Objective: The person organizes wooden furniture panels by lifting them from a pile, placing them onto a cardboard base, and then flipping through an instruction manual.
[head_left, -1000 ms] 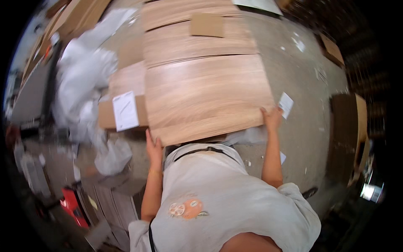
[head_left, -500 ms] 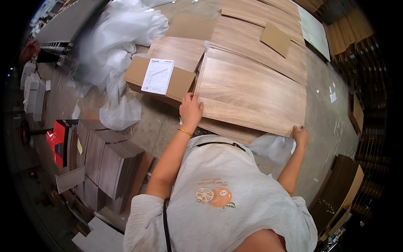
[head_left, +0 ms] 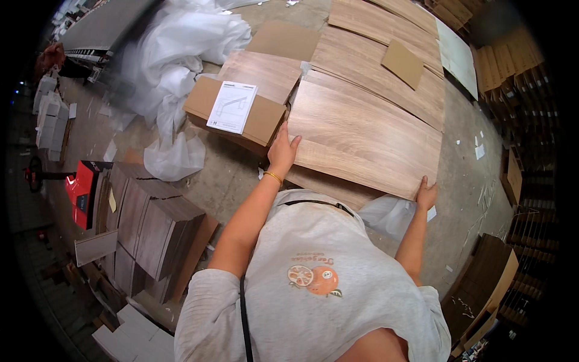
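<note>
A large light wood-grain panel (head_left: pixel 368 136) lies on top of a stack on the concrete floor in front of me. My left hand (head_left: pixel 282 151) grips its near left corner, with a gold bracelet on the wrist. My right hand (head_left: pixel 426 194) holds the near right corner from below the edge. More wood-grain panels (head_left: pixel 386 54) lie overlapping behind it, one with a brown cardboard square (head_left: pixel 403 63) on top.
A flat cardboard box (head_left: pixel 235 111) with a white instruction sheet (head_left: pixel 232 107) sits left of the panel. Crumpled white plastic wrap (head_left: pixel 175 54) lies beyond. Dark wood boards (head_left: pixel 154 223) and a red tool (head_left: pixel 81 187) are at my left. Cardboard stacks (head_left: pixel 482 283) stand at right.
The view swung left a second ago, then steadied. My left hand shifted slightly right along the panel's near corner; my right hand stays on the right corner. The panel sits a little higher in view.
</note>
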{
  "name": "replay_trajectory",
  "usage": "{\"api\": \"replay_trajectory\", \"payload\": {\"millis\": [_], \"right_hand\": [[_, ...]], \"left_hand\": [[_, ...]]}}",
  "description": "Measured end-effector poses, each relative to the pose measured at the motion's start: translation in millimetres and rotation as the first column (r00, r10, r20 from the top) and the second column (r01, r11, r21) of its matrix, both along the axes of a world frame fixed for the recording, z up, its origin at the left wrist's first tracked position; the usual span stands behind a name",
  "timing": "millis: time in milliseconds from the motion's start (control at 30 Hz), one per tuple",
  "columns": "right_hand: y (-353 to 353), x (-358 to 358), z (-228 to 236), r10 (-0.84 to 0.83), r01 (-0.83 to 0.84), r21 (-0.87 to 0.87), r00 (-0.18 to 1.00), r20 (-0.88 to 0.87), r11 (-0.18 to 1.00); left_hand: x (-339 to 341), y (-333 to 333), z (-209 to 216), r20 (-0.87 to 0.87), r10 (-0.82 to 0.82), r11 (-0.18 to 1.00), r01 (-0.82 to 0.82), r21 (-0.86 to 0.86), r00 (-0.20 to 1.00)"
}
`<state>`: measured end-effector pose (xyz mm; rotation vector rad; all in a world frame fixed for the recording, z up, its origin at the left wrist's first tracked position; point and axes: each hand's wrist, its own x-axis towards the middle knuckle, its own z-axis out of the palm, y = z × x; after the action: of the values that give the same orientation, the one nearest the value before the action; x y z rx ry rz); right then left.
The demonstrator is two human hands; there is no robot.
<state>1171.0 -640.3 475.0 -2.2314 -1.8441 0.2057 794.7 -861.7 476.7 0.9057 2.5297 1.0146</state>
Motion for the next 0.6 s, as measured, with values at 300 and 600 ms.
{"api": "replay_trajectory", "payload": {"millis": [300,600], "right_hand": [[-4.4,-7.9,-7.6,-0.048,0.019,0.171,0.984,0.169,0.985],[-34.3,-39.7,11.1,-0.016,-0.094,0.305,0.941,0.338,0.948]], "left_hand": [[0.6,0.9,-1.3,-0.019,-0.009,1.000,0.009,0.003,1.000],[-83.4,-35.9,-33.9,0.453,0.049,0.998,-0.058,0.006,0.890]]}}
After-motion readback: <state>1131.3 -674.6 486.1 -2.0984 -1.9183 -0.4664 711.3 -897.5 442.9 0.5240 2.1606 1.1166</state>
